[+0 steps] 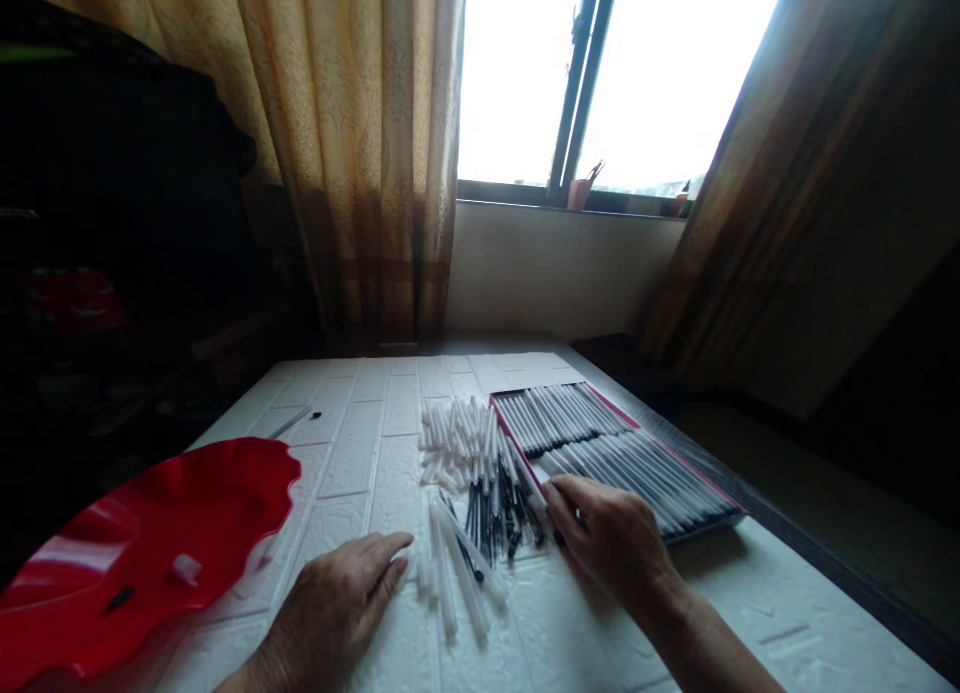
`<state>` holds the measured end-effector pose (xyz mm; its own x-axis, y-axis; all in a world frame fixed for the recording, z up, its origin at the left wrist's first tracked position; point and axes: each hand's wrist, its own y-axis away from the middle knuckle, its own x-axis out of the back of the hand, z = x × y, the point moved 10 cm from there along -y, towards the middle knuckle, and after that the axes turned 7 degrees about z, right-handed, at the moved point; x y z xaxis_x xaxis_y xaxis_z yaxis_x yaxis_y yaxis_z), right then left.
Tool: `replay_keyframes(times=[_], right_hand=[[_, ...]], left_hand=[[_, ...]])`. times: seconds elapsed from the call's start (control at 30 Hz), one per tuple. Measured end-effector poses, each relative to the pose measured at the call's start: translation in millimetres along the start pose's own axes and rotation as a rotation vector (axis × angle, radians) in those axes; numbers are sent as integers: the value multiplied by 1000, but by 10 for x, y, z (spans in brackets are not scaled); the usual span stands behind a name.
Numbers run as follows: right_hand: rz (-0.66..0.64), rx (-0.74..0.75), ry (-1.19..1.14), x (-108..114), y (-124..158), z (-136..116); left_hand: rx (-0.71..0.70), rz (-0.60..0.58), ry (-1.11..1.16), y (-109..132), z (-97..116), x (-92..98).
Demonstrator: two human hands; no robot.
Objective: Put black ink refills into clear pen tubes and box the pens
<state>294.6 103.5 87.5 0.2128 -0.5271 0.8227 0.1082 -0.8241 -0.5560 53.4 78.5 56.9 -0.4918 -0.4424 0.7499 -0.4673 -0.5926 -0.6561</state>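
My left hand [337, 601] rests low over the white table, thumb and forefinger apart, with nothing between them. Just right of it lie loose translucent tubes [459, 573]. My right hand [611, 533] is closed at the near left edge of a red-edged box [630, 413], its fingers around a whitish tube [536, 488] with a dark end. Two rows of similar tubes [637, 473] fill the box. Between the hands are a heap of short white tubes [457, 438] and a bunch of black slim pieces [487, 518].
A red scalloped tray [172, 523] at the left holds a small white piece and a black piece. Behind it, a slim tube [289, 423] and a black cap [316, 415] lie on the brick-patterned table [375, 403]. Curtains and a window stand beyond.
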Motion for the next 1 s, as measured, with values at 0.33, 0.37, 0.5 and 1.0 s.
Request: replay_keyframes(times=[0.33,0.37,0.5,1.0], right_hand=[[-323,-339,185,-40,36,841],[-347,-347,192,-48,53,840],[-369,-344,223,-66,92,805],[-401,-255,317,-205,180,665]], left_hand=[[12,41,52,14,-50,-10],[14,44,55,14,-52,-7],[20,56,68,16,-55,9],[16,4,56,45,-48,-46]])
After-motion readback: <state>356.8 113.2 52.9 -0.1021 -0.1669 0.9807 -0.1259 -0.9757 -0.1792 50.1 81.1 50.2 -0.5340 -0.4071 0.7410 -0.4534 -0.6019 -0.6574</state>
